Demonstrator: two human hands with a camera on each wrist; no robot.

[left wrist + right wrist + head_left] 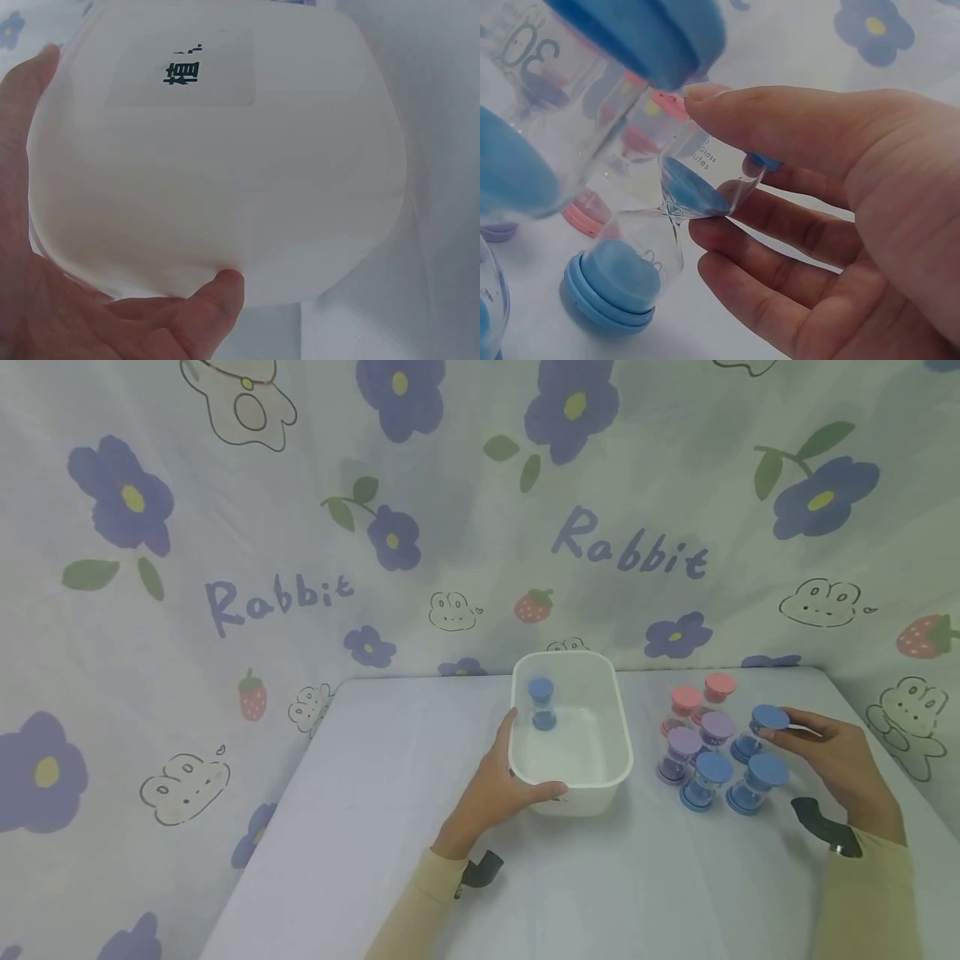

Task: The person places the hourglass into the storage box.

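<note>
My left hand grips the near left corner of a white plastic bin, with the thumb against its front wall and the fingers along its left side. A blue-capped hourglass stands inside the bin, towards the far left. On the right, my right hand holds another blue hourglass between thumb and fingers. In the right wrist view, this hourglass has blue sand, and the fingers lie around its upper bulb. Two more blue hourglasses stand nearer the front.
Left of the held hourglass stand two purple hourglasses. Behind them are two pink hourglasses. Everything rests on a white table, with a patterned cloth hanging behind and at the sides.
</note>
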